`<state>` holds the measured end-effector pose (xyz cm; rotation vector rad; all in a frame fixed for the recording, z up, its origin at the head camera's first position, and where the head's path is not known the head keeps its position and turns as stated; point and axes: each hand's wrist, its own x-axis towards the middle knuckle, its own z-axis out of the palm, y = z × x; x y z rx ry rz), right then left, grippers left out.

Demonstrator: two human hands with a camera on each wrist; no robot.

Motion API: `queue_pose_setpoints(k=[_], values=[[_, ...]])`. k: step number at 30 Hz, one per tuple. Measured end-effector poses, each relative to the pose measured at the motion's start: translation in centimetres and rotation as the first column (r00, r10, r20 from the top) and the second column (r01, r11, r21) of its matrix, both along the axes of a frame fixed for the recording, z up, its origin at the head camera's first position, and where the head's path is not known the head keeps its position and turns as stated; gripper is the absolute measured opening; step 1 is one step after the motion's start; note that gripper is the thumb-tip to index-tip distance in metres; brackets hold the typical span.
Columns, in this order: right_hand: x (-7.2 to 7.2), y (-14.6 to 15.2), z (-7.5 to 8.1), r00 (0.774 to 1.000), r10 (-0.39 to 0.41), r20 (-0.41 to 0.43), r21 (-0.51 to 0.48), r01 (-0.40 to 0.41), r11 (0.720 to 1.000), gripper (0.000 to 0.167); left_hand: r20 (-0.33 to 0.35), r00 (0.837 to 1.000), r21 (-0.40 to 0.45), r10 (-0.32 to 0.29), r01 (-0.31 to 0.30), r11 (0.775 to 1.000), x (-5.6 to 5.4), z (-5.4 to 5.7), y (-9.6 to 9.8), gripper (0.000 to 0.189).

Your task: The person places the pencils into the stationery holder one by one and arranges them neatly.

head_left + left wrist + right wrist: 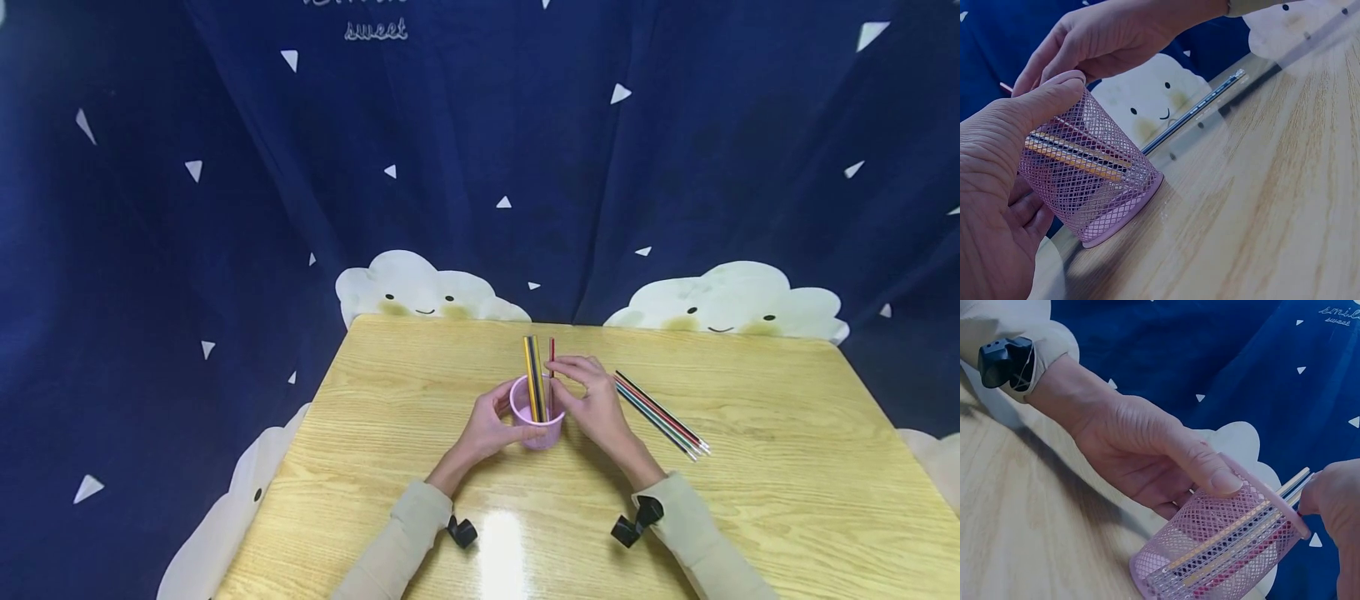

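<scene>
My left hand (483, 429) grips a pink mesh pencil cup (542, 439), thumb along the near side by the rim and fingers round the far side. The cup stands upright on the table. Inside it, yellow and dark striped pencils (533, 371) lean together and stick out over the rim. A red pencil (552, 344) stands beside them, its lower part within the mesh. My right hand (597, 406) pinches this red pencil between thumb and fingertips at the cup's right rim. In the right wrist view, the red pencil's lower length shows through the mesh.
Several pencils (660, 415), black, red, green and blue among them, lie side by side on the wooden table (787, 467), right of my right hand. Behind the table hangs a dark blue curtain (480, 125) with white triangles and clouds. Each sleeve carries a small black device.
</scene>
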<state>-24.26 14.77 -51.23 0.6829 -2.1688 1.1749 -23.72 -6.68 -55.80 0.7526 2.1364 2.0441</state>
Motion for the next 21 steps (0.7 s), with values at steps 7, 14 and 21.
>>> queue_pose_setpoints(k=[7, 14, 21], values=[[-0.11, -0.04, 0.61, 0.999, -0.013, 0.038, 0.072, 0.010, 0.997, 0.029, -0.008, 1.000, -0.022, 0.013, -0.013, 1.000, 0.04, -0.13, -0.06, 0.080], [-0.05, 0.11, 0.60, 0.995, 0.031, 0.092, 0.104, -0.041, 0.994, 0.032, -0.008, 1.000, -0.014, 0.002, -0.002, 1.000, -0.15, -0.30, -0.06, 0.080], [0.62, 0.71, 0.51, 0.992, 0.059, 0.111, 0.090, -0.069, 0.994, 0.032, -0.002, 1.000, -0.023, 0.010, -0.010, 1.000, -0.11, -0.25, -0.09, 0.080]])
